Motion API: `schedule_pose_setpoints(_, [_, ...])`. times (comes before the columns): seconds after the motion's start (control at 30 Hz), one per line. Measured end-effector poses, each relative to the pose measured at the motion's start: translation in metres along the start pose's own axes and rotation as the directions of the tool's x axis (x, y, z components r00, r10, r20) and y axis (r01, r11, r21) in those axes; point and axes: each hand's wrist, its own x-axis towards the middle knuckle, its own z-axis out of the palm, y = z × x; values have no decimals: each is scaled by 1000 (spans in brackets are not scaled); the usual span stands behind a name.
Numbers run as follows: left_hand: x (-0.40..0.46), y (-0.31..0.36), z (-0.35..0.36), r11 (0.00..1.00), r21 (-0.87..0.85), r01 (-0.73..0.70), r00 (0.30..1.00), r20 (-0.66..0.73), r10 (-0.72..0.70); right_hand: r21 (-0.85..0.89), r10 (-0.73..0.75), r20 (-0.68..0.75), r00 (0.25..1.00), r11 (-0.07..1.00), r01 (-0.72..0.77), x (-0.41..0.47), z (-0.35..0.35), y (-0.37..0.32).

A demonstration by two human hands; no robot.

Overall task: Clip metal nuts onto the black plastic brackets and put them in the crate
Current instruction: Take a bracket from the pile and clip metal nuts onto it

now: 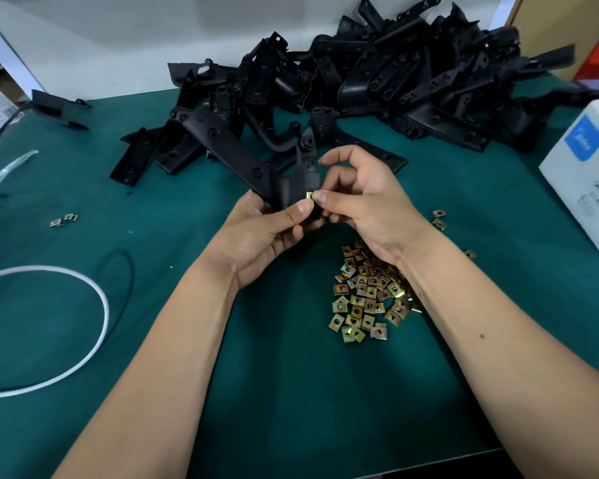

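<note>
My left hand (261,233) grips a black plastic bracket (242,157) above the middle of the green table, its long arm pointing up and left. My right hand (363,198) pinches a small brass-coloured metal nut (309,195) against the bracket's lower edge, next to my left thumb. A heap of loose metal nuts (367,295) lies on the mat below my right wrist. A large pile of black brackets (377,81) fills the back of the table. No crate is in view.
A white box (585,181) stands at the right edge. A white cord loop (66,323) lies at the left, with two stray nuts (64,220) above it. A lone black part (61,108) sits at the far left. The table's front edge (429,461) is near.
</note>
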Motion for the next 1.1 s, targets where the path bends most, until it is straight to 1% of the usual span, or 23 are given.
schedule_pose_setpoints(0.13, [2,-4,4,997,-19,-69,997,-39,68,-101,-18,-39,999,995,14,3,-3,-2])
schedule_pose_setpoints(0.2, [3,-4,4,995,-30,-97,994,-59,95,-178,-50,-130,990,984,27,5,-9,-4])
schedule_pose_setpoints(0.23, [4,-4,3,993,-43,-108,992,-68,105,-283,-83,-209,974,959,21,7,-15,-3])
schedule_pose_setpoints(0.27, [4,-4,0,991,-68,-118,991,-69,113,-440,-133,-295,946,898,-11,8,-24,-3])
schedule_pose_setpoints(0.3, [5,-4,-3,987,-98,-130,990,-60,124,-599,-186,-355,916,798,-70,10,-35,-2])
schedule_pose_setpoints(0.33, [5,-4,-5,981,-134,-139,990,-50,134,-707,-210,-395,894,691,-150,11,-46,-3])
schedule_pose_setpoints(0.37, [6,-5,-7,976,-169,-139,990,-35,135,-756,-197,-431,881,612,-233,12,-56,-3])
schedule_pose_setpoints(0.4, [6,-5,-9,970,-198,-138,990,-21,136,-772,-153,-454,878,558,-303,11,-63,-5])
schedule_pose_setpoints(0.47, [6,-6,-10,960,-237,-147,989,-12,149,-786,-36,-451,892,489,-378,10,-72,-8])
schedule_pose_setpoints(0.57, [7,-6,-10,950,-263,-170,985,-31,168,-835,95,-345,934,422,-352,6,-69,-12])
schedule_pose_setpoints(0.63, [7,-6,-12,944,-281,-175,984,-36,172,-858,112,-307,945,397,-326,6,-63,-14])
schedule_pose_setpoints(0.77, [5,-4,-9,942,-305,-140,990,-17,141,-877,90,-248,965,402,-263,6,-56,-9])
schedule_pose_setpoints(0.83, [5,-4,-7,942,-312,-121,992,4,129,-868,22,-239,971,444,-223,6,-52,-6])
schedule_pose_setpoints(0.87, [4,-4,-6,943,-311,-118,992,11,127,-847,-32,-237,971,496,-190,6,-50,-6])
schedule_pose_setpoints(0.93, [4,-3,-3,939,-319,-125,991,3,133,-761,-108,-210,972,641,-94,5,-40,-5])
schedule_pose_setpoints(1.0, [3,-2,0,925,-355,-135,991,-32,132,-580,-120,-187,975,815,-11,4,-24,-6])
schedule_pose_setpoints(1.03, [3,-2,0,916,-379,-131,991,-45,124,-472,-115,-189,975,881,12,3,-17,-6])
schedule_pose_setpoints(1.1, [2,-1,0,904,-411,-117,993,-57,102,-269,-74,-205,976,963,17,1,-5,-6])
